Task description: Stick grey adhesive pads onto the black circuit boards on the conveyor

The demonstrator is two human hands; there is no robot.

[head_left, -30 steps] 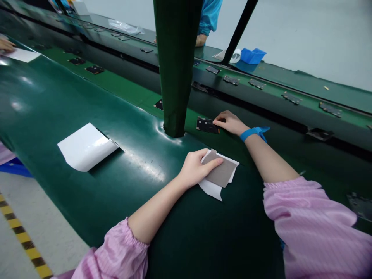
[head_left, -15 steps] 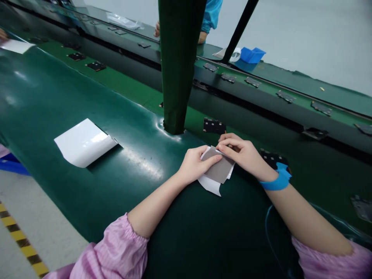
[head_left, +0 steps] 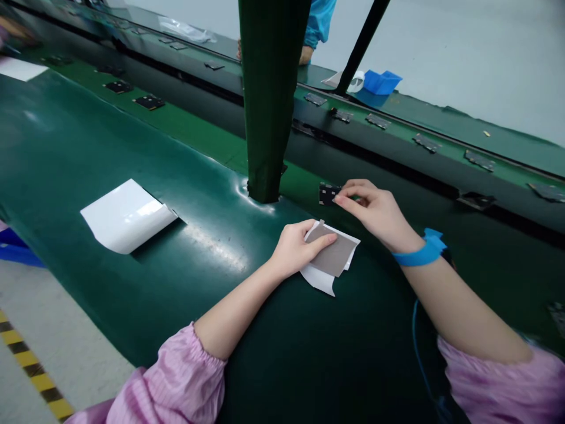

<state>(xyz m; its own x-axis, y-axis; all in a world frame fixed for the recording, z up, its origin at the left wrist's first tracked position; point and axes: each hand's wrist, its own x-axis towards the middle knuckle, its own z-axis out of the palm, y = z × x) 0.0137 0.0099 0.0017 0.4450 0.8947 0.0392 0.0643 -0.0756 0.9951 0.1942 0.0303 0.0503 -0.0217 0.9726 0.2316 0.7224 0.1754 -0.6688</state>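
Observation:
My left hand [head_left: 300, 247] is closed on a small stack of grey sheets [head_left: 330, 254] on white backing paper [head_left: 320, 281], the thumb lying across the grey face. My right hand [head_left: 371, 212] is up by a black circuit board [head_left: 327, 194] on the green belt. Its thumb and forefinger are pinched together at the board's right edge. Whatever is between those fingertips is too small to make out. A blue wrist strap [head_left: 420, 250] with a cord circles the right wrist.
A curled white sheet [head_left: 128, 218] lies on the green mat [head_left: 212, 294] to the left. A green post [head_left: 269, 106] rises behind my hands. More boards [head_left: 149, 102] sit along the belt and on the far lane [head_left: 426, 142]. A blue bin [head_left: 382, 82] and another person's sleeve [head_left: 320, 23] are across.
My right hand has left the sheet stack and moved up to the circuit board. The boards on the near belt have shifted slightly right. My left hand has stayed in place.

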